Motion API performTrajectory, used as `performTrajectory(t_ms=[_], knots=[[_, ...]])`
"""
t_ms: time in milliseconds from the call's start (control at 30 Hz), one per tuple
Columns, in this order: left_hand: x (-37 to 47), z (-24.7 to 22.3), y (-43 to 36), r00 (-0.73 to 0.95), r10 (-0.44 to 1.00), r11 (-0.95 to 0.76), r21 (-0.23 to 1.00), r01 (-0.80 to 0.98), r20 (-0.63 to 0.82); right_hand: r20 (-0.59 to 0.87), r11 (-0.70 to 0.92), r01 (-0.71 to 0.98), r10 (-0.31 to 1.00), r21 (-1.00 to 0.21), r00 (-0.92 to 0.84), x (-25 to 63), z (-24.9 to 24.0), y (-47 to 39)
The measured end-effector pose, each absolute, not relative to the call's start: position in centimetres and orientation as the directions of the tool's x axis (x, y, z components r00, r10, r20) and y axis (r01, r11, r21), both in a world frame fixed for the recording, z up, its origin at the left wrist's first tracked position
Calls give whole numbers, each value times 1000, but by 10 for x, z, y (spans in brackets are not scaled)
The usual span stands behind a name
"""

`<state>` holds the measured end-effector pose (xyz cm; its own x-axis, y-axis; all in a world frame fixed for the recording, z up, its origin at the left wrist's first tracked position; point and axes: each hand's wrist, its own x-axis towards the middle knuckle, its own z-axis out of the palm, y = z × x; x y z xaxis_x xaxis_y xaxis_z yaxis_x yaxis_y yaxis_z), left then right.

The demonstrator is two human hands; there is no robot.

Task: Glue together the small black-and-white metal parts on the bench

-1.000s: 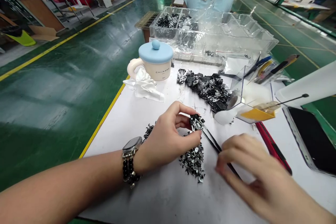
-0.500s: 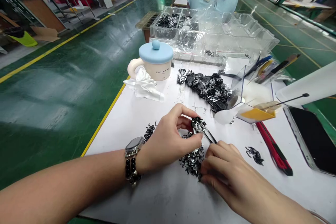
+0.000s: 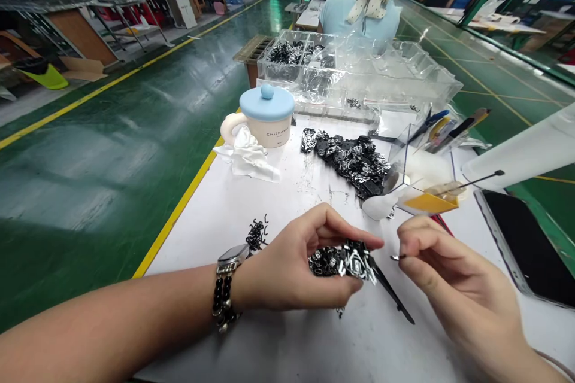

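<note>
Head cam: my left hand (image 3: 287,269) has a black-and-silver part (image 3: 357,264) gripped between thumb and fingers, right by a pile of little bits (image 3: 322,262) on the bench (image 3: 381,350). Black tweezers (image 3: 394,298) poke out beside it. My right hand (image 3: 453,281) is pinching one tiny bent piece (image 3: 395,258), just apart from the part.

On my feed I see a bare left forearm (image 3: 130,320), its wrist (image 3: 239,290) wearing a silver-cased watch (image 3: 233,255) and black beads (image 3: 218,292) with silvery pieces.
</note>
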<state>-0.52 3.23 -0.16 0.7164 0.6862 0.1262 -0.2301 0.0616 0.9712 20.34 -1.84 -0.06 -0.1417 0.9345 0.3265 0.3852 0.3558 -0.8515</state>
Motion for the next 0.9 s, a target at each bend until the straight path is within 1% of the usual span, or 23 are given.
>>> performTrajectory(t_ms=[67, 133, 200, 233, 300, 400, 467, 600, 733, 800, 900], knots=[[-4, -1, 29, 724, 676, 82, 961, -265, 142, 280, 292, 288, 957, -912, -82, 200, -7, -18], [-3, -2, 27, 714, 685, 97, 953, -286, 145, 213, 223, 211, 975, -952, -69, 195, -11, -19], [-2, -3, 25, 706, 695, 114, 949, -293, 135, 204, 208, 206, 978, -956, -43, 192, -13, -19], [-2, -3, 25, 708, 695, 130, 947, -293, 124, 226, 225, 227, 974, -948, -21, 192, -13, -20], [-2, -3, 25, 724, 683, 179, 940, -291, 94, 324, 307, 285, 946, -908, 13, 192, -12, -20], [-3, -3, 26, 744, 667, 269, 919, -289, 39, 504, 490, 390, 861, -780, -75, 197, -10, -20], [-4, -3, 26, 748, 663, 288, 913, -290, 28, 543, 530, 451, 832, -719, -111, 199, -10, -20], [-3, -2, 24, 737, 673, 225, 929, -293, 69, 511, 418, 546, 860, -726, 21, 197, -10, -22], [-2, -3, 20, 688, 714, 58, 968, -246, 132, 516, 374, 608, 854, -700, 68, 192, -8, -28], [-1, -4, 19, 681, 712, -17, 975, -223, 168, 485, 342, 593, 869, -729, 96, 190, -7, -28], [-1, -4, 19, 698, 690, -67, 977, -201, 191, 380, 255, 508, 912, -823, 157, 188, -5, -25]])
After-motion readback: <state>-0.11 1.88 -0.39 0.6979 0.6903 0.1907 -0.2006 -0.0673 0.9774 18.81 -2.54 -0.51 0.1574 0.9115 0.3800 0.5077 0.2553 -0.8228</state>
